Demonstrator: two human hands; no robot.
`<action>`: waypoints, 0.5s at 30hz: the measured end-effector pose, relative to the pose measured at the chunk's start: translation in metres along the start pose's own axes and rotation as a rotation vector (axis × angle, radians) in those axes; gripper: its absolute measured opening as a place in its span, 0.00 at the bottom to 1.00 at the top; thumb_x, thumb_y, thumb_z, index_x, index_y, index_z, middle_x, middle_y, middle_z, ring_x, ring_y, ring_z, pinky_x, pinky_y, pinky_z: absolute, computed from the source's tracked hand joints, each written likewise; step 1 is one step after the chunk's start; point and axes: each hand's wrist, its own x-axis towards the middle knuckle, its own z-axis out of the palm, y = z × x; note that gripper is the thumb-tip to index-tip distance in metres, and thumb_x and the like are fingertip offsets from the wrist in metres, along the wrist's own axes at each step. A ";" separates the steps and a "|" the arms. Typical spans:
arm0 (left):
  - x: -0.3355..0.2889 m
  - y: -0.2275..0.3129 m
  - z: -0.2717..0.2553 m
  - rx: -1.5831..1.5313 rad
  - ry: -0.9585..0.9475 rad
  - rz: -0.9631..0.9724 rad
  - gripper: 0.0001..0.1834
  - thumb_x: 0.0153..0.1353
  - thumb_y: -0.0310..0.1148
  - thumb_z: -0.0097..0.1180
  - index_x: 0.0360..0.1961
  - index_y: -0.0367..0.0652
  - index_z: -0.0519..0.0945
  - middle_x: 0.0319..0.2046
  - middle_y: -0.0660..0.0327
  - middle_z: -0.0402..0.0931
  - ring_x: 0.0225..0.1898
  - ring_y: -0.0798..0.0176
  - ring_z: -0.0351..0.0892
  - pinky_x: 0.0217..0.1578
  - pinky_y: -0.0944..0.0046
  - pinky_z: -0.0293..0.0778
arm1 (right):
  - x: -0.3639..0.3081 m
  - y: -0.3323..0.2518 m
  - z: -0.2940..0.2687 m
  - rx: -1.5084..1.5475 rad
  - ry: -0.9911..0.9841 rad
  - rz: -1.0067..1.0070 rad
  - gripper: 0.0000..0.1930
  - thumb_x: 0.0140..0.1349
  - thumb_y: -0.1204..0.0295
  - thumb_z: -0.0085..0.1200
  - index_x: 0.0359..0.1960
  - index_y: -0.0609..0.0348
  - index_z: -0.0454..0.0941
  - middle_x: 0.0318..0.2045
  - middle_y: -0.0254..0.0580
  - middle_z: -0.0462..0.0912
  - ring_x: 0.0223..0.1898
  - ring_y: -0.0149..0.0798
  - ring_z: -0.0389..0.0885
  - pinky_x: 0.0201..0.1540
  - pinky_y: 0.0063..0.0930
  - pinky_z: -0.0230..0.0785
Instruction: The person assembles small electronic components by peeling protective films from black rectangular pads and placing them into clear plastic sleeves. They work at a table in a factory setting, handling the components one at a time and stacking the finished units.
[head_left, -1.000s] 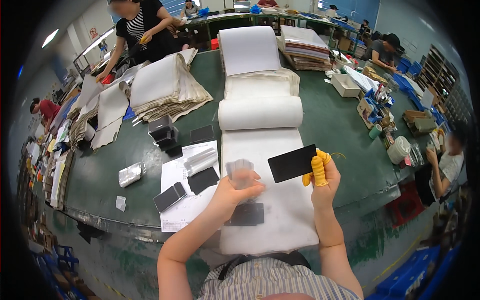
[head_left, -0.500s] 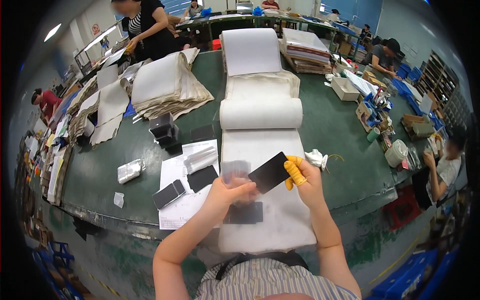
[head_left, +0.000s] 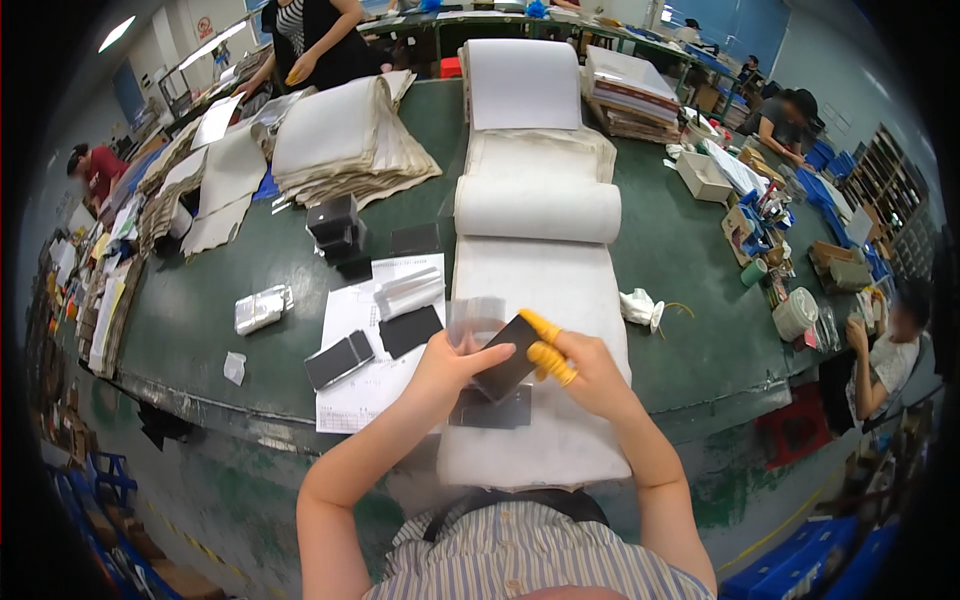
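Note:
A thin black rectangular plate [head_left: 505, 368] is tilted above the white padded sheet [head_left: 560, 440]. My left hand [head_left: 452, 368] is closed on its left side, thumb flat across the face. A clear plastic film [head_left: 475, 312] rises from behind the left fingers, blurred; how they hold it is hidden. Yellow covers sit on the fingertips of my right hand [head_left: 575, 368]. Its fingers are bent at the plate's upper right edge, one reaching to the top corner. Under the hands, another dark plate [head_left: 492, 410] lies on the sheet.
Left of the hands, a printed paper [head_left: 345, 405] carries dark plates [head_left: 410, 330] and clear sleeves [head_left: 408, 292]. Beyond stand black boxes [head_left: 335, 225] and a wrapped pack [head_left: 263, 310]. A rolled white sheet [head_left: 538, 210] lies ahead, a white cloth bundle [head_left: 640, 310] to the right. Co-workers sit around.
The plate has moved left and turned steeper, and my left thumb is now on its face. My right hand has come left with it, one finger stretched to the top corner.

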 end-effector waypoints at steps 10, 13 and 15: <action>-0.005 -0.022 -0.055 -0.144 0.187 0.297 0.10 0.62 0.27 0.54 0.45 0.41 0.73 0.35 0.61 0.77 0.40 0.67 0.77 0.43 0.70 0.71 | -0.021 -0.007 0.002 -0.177 -0.189 0.196 0.27 0.62 0.60 0.55 0.60 0.58 0.67 0.18 0.39 0.78 0.19 0.35 0.77 0.26 0.25 0.67; -0.021 -0.034 -0.075 0.252 0.257 0.335 0.15 0.60 0.30 0.58 0.47 0.40 0.70 0.40 0.63 0.73 0.40 0.73 0.72 0.38 0.73 0.68 | -0.020 -0.009 0.000 -0.625 -0.195 0.070 0.36 0.55 0.52 0.60 0.63 0.56 0.64 0.16 0.35 0.77 0.17 0.38 0.74 0.23 0.30 0.64; -0.036 -0.033 -0.074 0.416 0.223 0.239 0.24 0.58 0.35 0.62 0.51 0.38 0.68 0.47 0.60 0.71 0.48 0.72 0.69 0.43 0.72 0.68 | -0.009 -0.020 -0.005 -0.643 -0.324 0.036 0.45 0.47 0.47 0.63 0.64 0.55 0.60 0.36 0.46 0.81 0.39 0.43 0.79 0.40 0.34 0.69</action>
